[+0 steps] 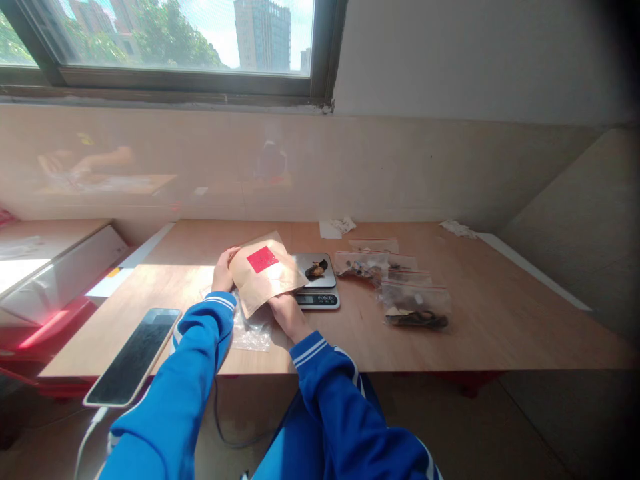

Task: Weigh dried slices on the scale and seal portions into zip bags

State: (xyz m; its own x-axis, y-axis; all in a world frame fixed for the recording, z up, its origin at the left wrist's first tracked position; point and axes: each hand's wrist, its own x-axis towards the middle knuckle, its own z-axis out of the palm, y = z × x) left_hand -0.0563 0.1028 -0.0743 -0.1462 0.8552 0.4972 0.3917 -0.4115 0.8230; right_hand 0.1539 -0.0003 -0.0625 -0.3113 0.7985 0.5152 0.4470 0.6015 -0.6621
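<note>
Between my two hands, a brown paper bag [250,283] with a red label [263,259] is held tilted above the table. My left hand [225,270] grips its left edge, with the fingers partly behind it. At the lower right corner, my right hand [289,315] is closed on the bag. Partly covered by the bag is a digital kitchen scale [327,300], and small dark brown dried pieces [317,269] lie on its plate. Under the bag and my left wrist, a crumpled clear plastic bag [253,333] rests on the table.
Several clear zip bags with dark contents [417,310] lie right of the scale. A phone [133,357] with a white cable juts over the front left edge. White paper [330,229] and crumpled tissue [457,229] lie near the wall. A red stool [55,327] stands left.
</note>
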